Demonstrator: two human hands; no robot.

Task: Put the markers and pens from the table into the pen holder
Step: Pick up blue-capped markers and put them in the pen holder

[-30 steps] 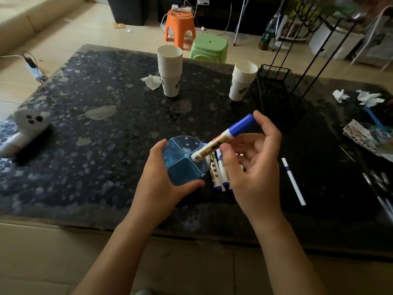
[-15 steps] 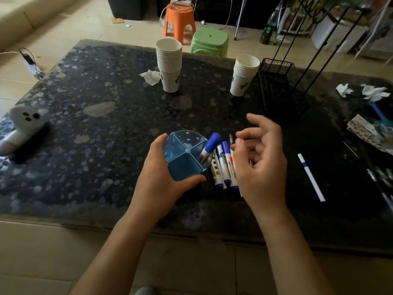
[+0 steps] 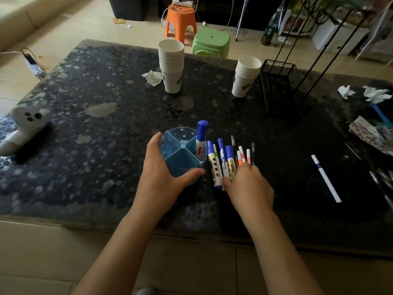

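Observation:
A round blue pen holder [image 3: 180, 153] with several compartments stands on the dark table [image 3: 95, 124]. My left hand [image 3: 162, 173] wraps around its near side. One blue-capped marker [image 3: 201, 136] stands upright in its right compartment. Just right of the holder lies a row of markers and pens [image 3: 225, 160], blue-capped ones and thinner pink, orange and black ones. My right hand [image 3: 247, 184] rests palm down on their near ends, fingers spread, thumb by a blue marker. A white pen with a blue band [image 3: 325, 178] lies alone further right.
Two stacks of paper cups [image 3: 171, 64] [image 3: 246, 76] stand at the back, a black wire basket [image 3: 280, 86] beside them. Crumpled tissues [image 3: 374, 93], a printed packet [image 3: 365, 130] and metal pens [image 3: 382, 179] lie at the right. A white toy [image 3: 23, 124] sits at the left edge.
My right hand put the blue-capped marker into the holder, let go, and came down onto the row of markers on the table. My left hand kept its hold on the holder.

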